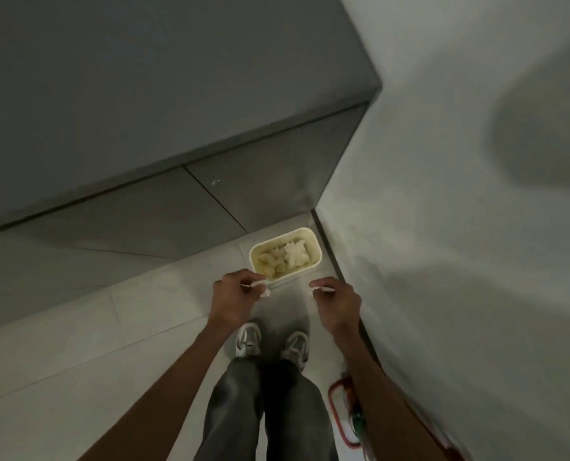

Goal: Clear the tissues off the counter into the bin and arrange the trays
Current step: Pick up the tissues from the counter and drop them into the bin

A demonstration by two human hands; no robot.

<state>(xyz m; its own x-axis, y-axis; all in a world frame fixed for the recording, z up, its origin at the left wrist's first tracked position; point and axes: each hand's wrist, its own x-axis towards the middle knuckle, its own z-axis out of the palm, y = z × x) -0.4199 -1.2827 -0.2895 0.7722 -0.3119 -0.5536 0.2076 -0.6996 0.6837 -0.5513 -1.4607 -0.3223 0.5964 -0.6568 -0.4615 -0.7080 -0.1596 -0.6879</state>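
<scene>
A cream rectangular bin [315, 242] stands on the floor in the corner where the cabinet meets the wall, with several crumpled white tissues [292, 256] inside. My left hand [235, 296] hovers just in front of the bin's near left corner and grips a white tissue [264, 289] that pokes out between its curled fingers. My right hand [338, 301] hovers in front of the bin's near right side and also grips a white tissue [320, 289]. No trays are in view.
The grey counter [144, 94] fills the upper left, with cabinet fronts [260, 181] below it. A white wall [460, 194] runs close along the right. My shoes [272, 342] stand on pale floor tiles. A red-framed object [342, 414] lies by the wall at lower right.
</scene>
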